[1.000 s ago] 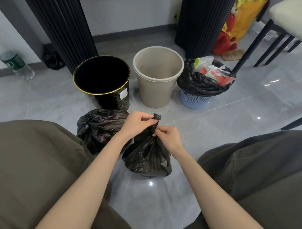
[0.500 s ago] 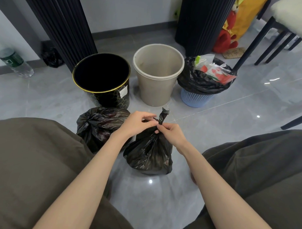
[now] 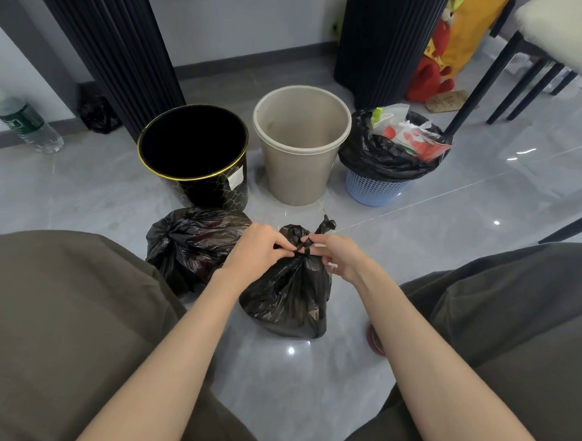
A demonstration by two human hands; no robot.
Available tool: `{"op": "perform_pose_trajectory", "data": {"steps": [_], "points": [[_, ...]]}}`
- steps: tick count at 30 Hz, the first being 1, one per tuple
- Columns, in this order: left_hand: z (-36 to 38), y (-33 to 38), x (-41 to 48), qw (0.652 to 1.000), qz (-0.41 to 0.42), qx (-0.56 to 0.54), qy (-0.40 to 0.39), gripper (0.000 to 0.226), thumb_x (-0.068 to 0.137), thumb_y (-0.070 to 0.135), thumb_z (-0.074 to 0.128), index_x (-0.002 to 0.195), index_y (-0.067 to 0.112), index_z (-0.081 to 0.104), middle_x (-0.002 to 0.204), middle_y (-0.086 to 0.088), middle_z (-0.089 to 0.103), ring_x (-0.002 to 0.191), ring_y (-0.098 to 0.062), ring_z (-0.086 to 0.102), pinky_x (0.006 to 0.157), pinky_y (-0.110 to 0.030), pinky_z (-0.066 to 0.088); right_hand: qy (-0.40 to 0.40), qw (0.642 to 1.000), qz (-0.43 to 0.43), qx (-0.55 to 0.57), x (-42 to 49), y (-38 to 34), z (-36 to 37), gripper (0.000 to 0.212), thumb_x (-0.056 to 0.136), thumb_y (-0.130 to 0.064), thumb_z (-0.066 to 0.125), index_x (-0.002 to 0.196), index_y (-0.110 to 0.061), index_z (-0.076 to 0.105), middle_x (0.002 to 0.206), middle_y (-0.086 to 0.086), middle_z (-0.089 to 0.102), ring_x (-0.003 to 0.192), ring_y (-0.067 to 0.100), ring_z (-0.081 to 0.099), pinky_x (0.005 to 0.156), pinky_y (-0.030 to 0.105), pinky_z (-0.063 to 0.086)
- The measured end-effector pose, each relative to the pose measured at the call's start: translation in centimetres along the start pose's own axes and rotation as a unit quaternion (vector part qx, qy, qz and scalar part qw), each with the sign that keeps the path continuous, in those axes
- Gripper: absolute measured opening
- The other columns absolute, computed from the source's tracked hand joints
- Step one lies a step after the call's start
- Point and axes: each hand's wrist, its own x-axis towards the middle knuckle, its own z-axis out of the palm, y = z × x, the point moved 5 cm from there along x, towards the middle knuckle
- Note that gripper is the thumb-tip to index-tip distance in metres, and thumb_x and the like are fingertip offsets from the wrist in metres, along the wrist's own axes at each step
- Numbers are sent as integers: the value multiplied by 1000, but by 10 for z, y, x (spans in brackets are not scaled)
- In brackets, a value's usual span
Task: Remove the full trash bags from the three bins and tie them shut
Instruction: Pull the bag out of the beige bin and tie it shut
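Note:
A full black trash bag (image 3: pixel 288 299) stands on the floor between my knees. My left hand (image 3: pixel 260 250) and my right hand (image 3: pixel 336 255) both pinch its twisted neck, where a loop of plastic wraps around a right finger. A second black bag (image 3: pixel 189 246), knotted, lies just left of it. Behind stand three bins: a black bin with a gold rim (image 3: pixel 194 154), bagless; a beige bin (image 3: pixel 300 144), bagless; and a blue basket (image 3: pixel 376 190) still lined with a black bag (image 3: pixel 381 157) full of wrappers.
Dark fluted columns (image 3: pixel 111 45) rise behind the bins. A plastic bottle (image 3: pixel 27 125) lies at the far left by the wall. Black chair legs (image 3: pixel 479 81) stand at the right, with a red toy (image 3: pixel 430 76) behind them. My knees fill both lower corners.
The bag's neck has been twisted and looped; its free end now sticks up to the right and my hands have closed in on the knot.

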Motion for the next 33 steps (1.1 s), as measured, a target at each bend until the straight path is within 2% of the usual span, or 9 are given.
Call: {"op": "perform_pose_trajectory", "data": {"steps": [5,12,14,16,20,22,25,29,33], "points": [[2,-3,-2,999,-6,11,-47,17,77,22,75,93,21,77,87,1,75,65,-2,55,73,-12,38,-47,998,32,-34,10,8,-5,8,85,-28,68,79,-22,69,87,-8,66,55,7,27,58,18,28],[4,-13,-5,999,-27,14,-38,14,76,22,76,90,22,77,74,2,71,65,-6,53,66,-12,33,10,992,-108,-71,15,1,-8,30,69,-6,81,97,0,72,82,2,68,65,-1,58,52,5,42],[5,-15,-5,999,-30,16,-38,13,77,23,75,90,23,77,64,9,61,61,-4,50,64,-12,32,19,978,-160,-132,15,-5,-8,12,69,-5,81,79,-6,74,68,-5,67,58,-5,57,57,6,46],[6,-17,-3,998,-26,25,-52,13,78,24,74,91,24,77,64,13,56,60,1,47,65,-14,33,28,957,-197,-209,13,-11,-6,21,70,-7,80,60,-18,65,50,-17,60,47,-8,53,55,5,42],[3,-12,11,998,-7,-24,-60,18,88,25,63,101,17,72,96,5,68,70,5,51,66,-7,36,17,927,-244,-283,11,-13,-4,30,72,-5,75,59,-25,58,57,-10,60,45,-12,50,54,5,40],[1,-11,23,997,-18,-48,-60,25,95,12,48,113,17,64,119,0,59,98,-6,54,85,-14,37,10,920,-257,-295,11,-13,-5,21,73,-4,75,62,-18,63,64,0,65,53,-6,54,62,14,47],[12,-10,36,991,30,20,-130,63,87,-14,32,133,26,49,149,4,35,140,-17,22,113,-33,20,9,919,-266,-290,9,-11,-8,9,72,-3,74,77,3,68,77,17,70,67,10,59,74,32,52],[32,-15,39,967,72,120,-214,80,77,-21,32,137,30,42,157,15,14,146,-12,-1,113,-42,25,-6,924,-256,-283,6,-10,-11,9,73,0,74,80,2,70,71,7,70,63,5,59,71,25,52],[38,-17,40,967,103,128,-193,63,77,-17,37,122,23,54,150,7,35,141,-20,22,107,-38,32,10,926,-259,-273,7,-8,-15,14,68,5,75,75,-7,72,65,1,68,60,4,59,68,26,51]]}}
